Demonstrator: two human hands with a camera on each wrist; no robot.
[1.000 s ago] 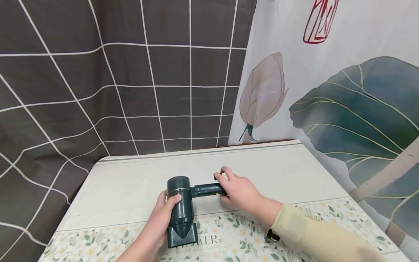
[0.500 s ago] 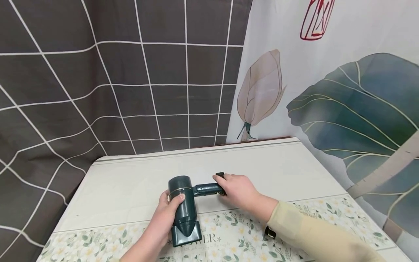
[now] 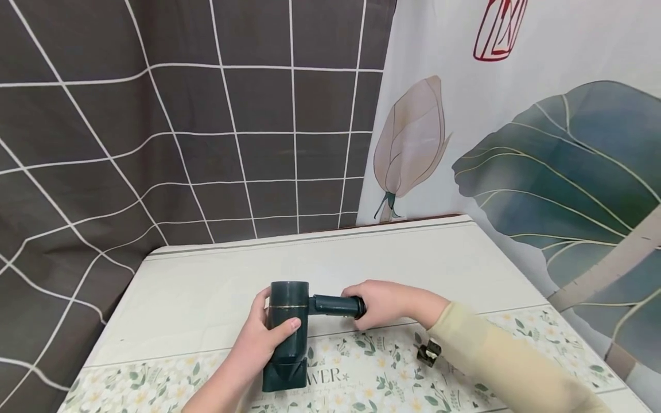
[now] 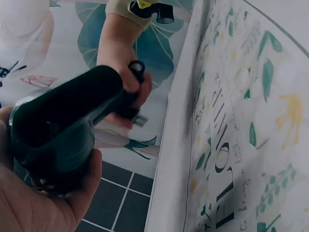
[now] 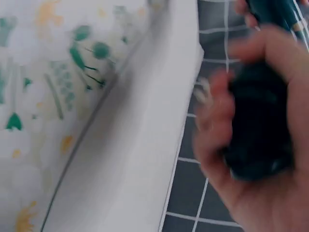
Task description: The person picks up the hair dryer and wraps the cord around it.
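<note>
A dark green hair dryer (image 3: 289,298) with a flat nozzle (image 3: 285,376) is held above the table, nozzle toward me. Its barrel lies in the grip of my left hand (image 3: 260,338), thumb across the near side. The handle (image 3: 335,306) points right, and my right hand (image 3: 379,301) curls around its end. In the left wrist view, a black cord loop (image 4: 137,67) and metal plug prongs (image 4: 141,120) show at that hand. Blur in the right wrist view softens the right fingers around the dark handle end (image 5: 260,121).
A white table cover (image 3: 217,287) with a printed floral band (image 3: 155,378) lies under the hands. Behind it hang a dark grid-patterned curtain (image 3: 258,155) and a white curtain (image 3: 454,46) printed with leaves. A black device (image 3: 428,353) sits at the right wrist.
The dryer has shifted slightly right and its barrel has straightened. My right hand has turned around the handle end; the black piece seen above its fingers is out of sight in the head view.
</note>
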